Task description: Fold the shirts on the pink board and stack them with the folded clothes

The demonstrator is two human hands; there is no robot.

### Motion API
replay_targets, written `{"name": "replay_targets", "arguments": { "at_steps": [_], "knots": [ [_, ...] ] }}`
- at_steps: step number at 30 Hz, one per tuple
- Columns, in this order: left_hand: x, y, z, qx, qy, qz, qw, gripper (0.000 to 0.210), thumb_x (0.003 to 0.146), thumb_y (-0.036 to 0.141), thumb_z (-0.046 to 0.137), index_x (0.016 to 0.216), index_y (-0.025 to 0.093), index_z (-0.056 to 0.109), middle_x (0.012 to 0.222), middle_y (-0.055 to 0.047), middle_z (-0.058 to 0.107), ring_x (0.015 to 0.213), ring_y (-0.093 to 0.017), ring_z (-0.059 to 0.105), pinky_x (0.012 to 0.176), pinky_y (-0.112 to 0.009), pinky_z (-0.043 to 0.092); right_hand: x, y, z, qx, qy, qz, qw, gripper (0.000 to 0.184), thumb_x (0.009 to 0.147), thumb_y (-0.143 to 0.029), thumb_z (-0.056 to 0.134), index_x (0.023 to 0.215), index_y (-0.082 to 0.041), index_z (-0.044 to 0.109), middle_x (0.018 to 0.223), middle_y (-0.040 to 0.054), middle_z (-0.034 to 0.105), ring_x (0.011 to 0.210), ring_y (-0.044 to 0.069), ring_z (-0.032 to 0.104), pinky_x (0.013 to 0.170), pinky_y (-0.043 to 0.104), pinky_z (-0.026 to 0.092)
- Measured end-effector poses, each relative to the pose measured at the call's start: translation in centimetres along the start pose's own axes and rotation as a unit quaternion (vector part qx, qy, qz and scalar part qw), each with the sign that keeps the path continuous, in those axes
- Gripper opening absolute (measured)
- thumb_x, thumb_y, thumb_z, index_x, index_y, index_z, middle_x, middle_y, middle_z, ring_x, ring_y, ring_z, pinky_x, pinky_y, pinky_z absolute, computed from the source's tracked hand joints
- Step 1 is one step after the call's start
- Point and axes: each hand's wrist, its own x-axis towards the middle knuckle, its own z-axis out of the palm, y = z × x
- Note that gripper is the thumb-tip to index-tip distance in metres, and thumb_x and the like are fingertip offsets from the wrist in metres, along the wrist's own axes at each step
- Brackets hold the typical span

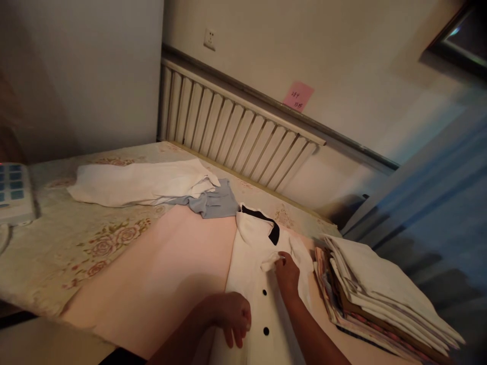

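Observation:
A long white dress (247,253) with a black neck area (274,230) and round black buttons (266,331) lies flat, its neck end away from me. My right hand (288,274) pinches a small fold of its white cloth below the neckline, lifting it a little. Over the lower left part of the dress hovers my left hand (236,318), with fingers loosely bent downward and somewhat apart, holding nothing. Whether its fingertips touch the cloth I cannot tell.
A stack of folded cloth (380,284) is at the right. Beyond the pink sheet (167,268) lie a white garment (140,182) and a grey-blue one (218,203). A telephone-like device (17,195) sits far left. A radiator (228,126) lines the wall; a blue curtain (437,213) hangs right.

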Motion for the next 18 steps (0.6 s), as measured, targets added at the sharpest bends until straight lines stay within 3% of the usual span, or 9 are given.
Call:
{"name": "replay_targets", "arguments": {
  "at_steps": [5, 10, 15, 18],
  "knots": [
    [0.9, -0.5, 0.0, -0.012, -0.019, -0.008, 1.0, 0.011, 0.052, 0.019, 0.063, 0.059, 0.016, 0.056, 0.058, -0.001, 0.061, 0.05, -0.017, 0.062, 0.041, -0.028, 0.05, 4.8, -2.0, 0.2, 0.007, 0.013, -0.049, 0.999, 0.037, 0.082, -0.023, 0.036, 0.1, -0.019, 0.068, 0.089, 0.0077, 0.072, 0.082, 0.023, 0.066, 0.074, 0.031, 0.046],
    [0.9, -0.3, -0.3, 0.029, -0.024, -0.007, 0.999, 0.009, 0.056, 0.023, 0.064, 0.06, 0.018, 0.056, 0.057, 0.0, 0.06, 0.05, -0.016, 0.06, 0.046, -0.031, 0.051, 9.7, -5.8, 2.2, 0.023, -0.019, -0.15, 0.988, 0.034, 0.082, -0.023, 0.042, 0.104, -0.019, 0.067, 0.102, 0.0069, 0.07, 0.097, 0.021, 0.063, 0.087, 0.03, 0.044],
    [-0.2, 0.2, -0.6, 0.126, 0.055, 0.088, 0.987, 0.012, 0.061, 0.031, 0.068, 0.066, 0.022, 0.061, 0.056, 0.001, 0.059, 0.06, -0.018, 0.063, 0.058, -0.03, 0.052, 12.9, -9.9, 5.3, 0.033, -0.066, -0.21, 0.975, 0.034, 0.082, -0.024, 0.049, 0.112, -0.017, 0.064, 0.113, 0.0083, 0.067, 0.107, 0.02, 0.058, 0.096, 0.029, 0.039],
    [-1.4, 0.1, -0.3, 0.119, 0.096, 0.113, 0.982, 0.015, 0.064, 0.035, 0.068, 0.07, 0.023, 0.061, 0.064, 0.001, 0.062, 0.069, -0.02, 0.065, 0.058, -0.029, 0.051, 14.1, -11.7, 6.9, 0.034, -0.109, -0.212, 0.971, 0.026, 0.079, -0.024, 0.053, 0.1, -0.018, 0.067, 0.098, 0.0058, 0.07, 0.093, 0.019, 0.061, 0.085, 0.027, 0.042]
  ]
}}
